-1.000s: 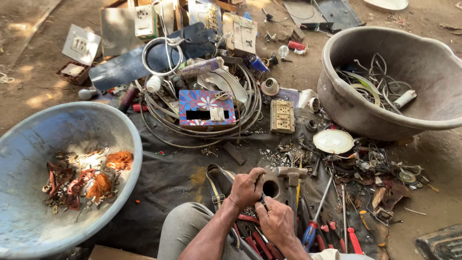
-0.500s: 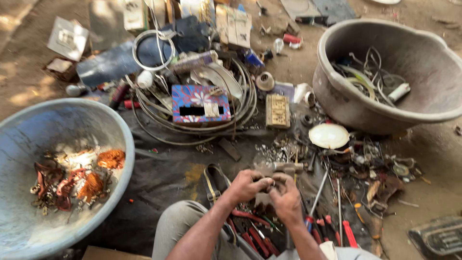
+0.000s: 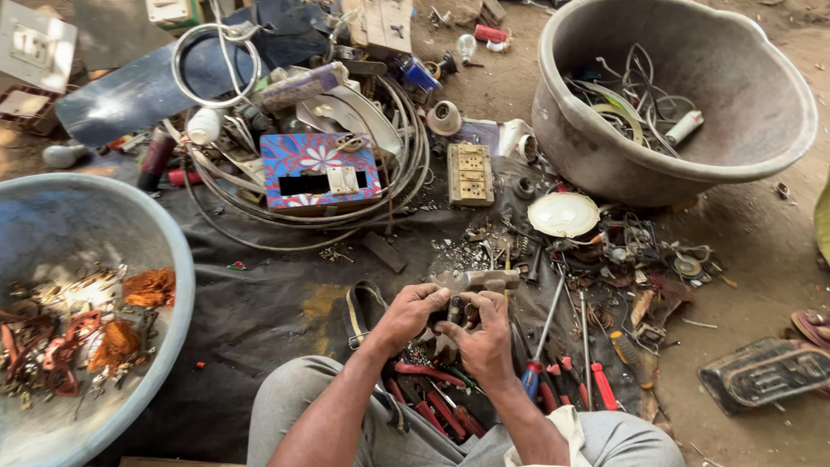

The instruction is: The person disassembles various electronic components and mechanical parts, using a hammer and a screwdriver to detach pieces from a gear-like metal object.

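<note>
Head view: both hands meet low in the frame, above the person's lap. The left hand [image 3: 406, 313] and right hand [image 3: 486, 333] close together on a small dark part [image 3: 456, 313], fingers curled and pinched around it from both sides. The part is mostly hidden by the fingers; its exact shape cannot be told.

Handling, as a judgement: the part looks small, rigid and light, probably metal or hard plastic salvaged from electrical fittings. It should not deform under a firm pinch. Edges may be sharp or grimy, so grip is best taken on its outer sides with the fingertips, as both hands do here. A hammer [image 3: 475, 280] lies just beyond the hands, its head near the fingertips.

Surface: a dark cloth [image 3: 259, 303] spread over bare dirt. It is soft, wrinkled and littered with small scrap, so loose pieces can easily be lost on it. Red-handled tools [image 3: 596, 380] lie just right of the hands, with more under the forearms.

Surroundings: a blue basin [image 3: 164, 233] at left holds copper wire and scrap. A grey tub [image 3: 778, 147] at upper right holds wires. Between them lie a patterned switch plate [image 3: 320, 171], a beige socket [image 3: 470, 173], coiled cable [image 3: 406, 164] and a white disc [image 3: 564, 214]. A sandal [image 3: 813, 327] shows at the right edge.
</note>
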